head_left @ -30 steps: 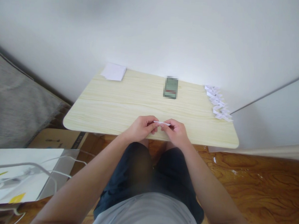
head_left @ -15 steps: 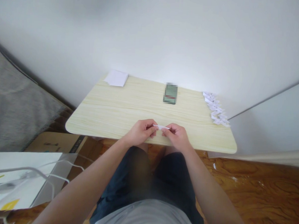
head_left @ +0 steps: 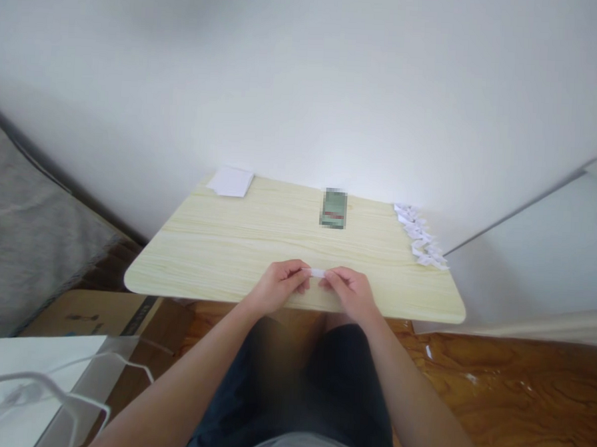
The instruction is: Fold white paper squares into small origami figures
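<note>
A small folded strip of white paper (head_left: pixel 318 273) is stretched between my two hands, above the front edge of the table. Its left end is pinched by my left hand (head_left: pixel 284 284), between thumb and fingers. On the other end, my right hand (head_left: pixel 349 290) has closed in the same kind of pinch. The fingers cover both ends of the strip. A stack of white paper sheets (head_left: pixel 231 182) lies at the table's back left corner. Several folded white paper pieces (head_left: pixel 418 235) stand in an overlapping row along the right side.
The pale wood-grain table (head_left: pixel 217 246) touches the white wall at its back. A blurred green item (head_left: pixel 334 209) lies near the back edge. Boxes, including a cardboard box (head_left: pixel 83 312), and a white bag (head_left: pixel 31 363) with cord handles stand at lower left. Paper scraps (head_left: pixel 428 352) dot the floor.
The head view has tilted up a little, so the table and hands sit lower in the picture. Both hands keep their pinch on the paper strip, which now shows more of its flat side.
</note>
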Demonstrator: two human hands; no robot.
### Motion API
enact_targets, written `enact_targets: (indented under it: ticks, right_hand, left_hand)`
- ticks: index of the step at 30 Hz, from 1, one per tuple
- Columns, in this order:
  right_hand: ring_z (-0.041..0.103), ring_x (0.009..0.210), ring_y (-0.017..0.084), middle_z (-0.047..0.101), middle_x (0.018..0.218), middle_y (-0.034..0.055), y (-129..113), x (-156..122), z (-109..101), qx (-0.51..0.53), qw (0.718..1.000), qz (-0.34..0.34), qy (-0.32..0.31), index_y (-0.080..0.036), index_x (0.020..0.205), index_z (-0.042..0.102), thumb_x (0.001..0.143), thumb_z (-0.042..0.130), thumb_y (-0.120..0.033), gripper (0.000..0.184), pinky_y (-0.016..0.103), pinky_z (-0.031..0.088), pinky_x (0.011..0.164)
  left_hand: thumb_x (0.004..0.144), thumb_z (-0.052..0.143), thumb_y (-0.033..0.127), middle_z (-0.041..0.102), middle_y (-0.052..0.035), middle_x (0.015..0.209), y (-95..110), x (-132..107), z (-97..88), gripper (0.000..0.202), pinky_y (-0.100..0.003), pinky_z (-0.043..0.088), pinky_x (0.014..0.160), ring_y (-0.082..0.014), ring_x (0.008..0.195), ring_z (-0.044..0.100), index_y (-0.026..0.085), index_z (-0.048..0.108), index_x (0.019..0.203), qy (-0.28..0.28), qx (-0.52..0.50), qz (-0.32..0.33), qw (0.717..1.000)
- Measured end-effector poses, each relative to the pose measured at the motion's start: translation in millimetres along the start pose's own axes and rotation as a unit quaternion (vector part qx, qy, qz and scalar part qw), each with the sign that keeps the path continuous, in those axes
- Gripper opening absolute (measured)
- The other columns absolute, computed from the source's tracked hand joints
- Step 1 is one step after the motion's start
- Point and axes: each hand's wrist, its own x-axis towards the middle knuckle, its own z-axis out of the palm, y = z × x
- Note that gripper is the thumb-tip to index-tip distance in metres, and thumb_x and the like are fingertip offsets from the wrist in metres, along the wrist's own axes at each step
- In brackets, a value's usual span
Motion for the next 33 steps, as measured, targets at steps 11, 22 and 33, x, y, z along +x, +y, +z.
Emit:
enact_targets:
  ticks: [11,22,33]
  right_hand:
    - [0.071,0.069,0.019,0.075,0.074,0.0041,5.3,6.8,-2.3,0.056,0.995,0.027,0.082,-0.02,0.089,0.073,0.088,0.07,-0.041,0.022,0.032,0.056,0.071]
    - [0.073,0.069,0.02,0.077,0.075,0.0053,-0.9,11.2,-4.8,0.059,0.993,0.045,0.097,-0.019,0.089,0.074,0.084,0.074,-0.041,0.022,0.032,0.057,0.07]
    - [0.073,0.073,0.02,0.078,0.081,0.0053,3.5,15.8,-6.0,0.011,0.995,0.041,0.088,-0.02,0.09,0.073,0.084,0.072,-0.037,0.019,0.033,0.057,0.074]
  left_hand:
    - [0.096,0.058,0.044,0.072,-0.0033,0.079,-7.7,2.7,6.0,0.03,-0.029,0.05,0.071,-0.0172,0.073,0.064,0.018,0.073,0.098,0.071,0.036,0.005,0.997]
    - [0.102,0.045,0.045,0.068,-0.0029,0.08,-6.0,2.2,8.1,0.038,-0.028,0.049,0.071,-0.0177,0.075,0.062,0.019,0.071,0.098,0.077,0.095,0.026,0.992]
    - [0.104,0.043,0.035,0.074,-0.0083,0.104,-7.1,2.5,13.0,0.033,-0.036,0.051,0.091,-0.0228,0.097,0.067,0.021,0.071,0.113,0.091,0.202,0.078,0.972]
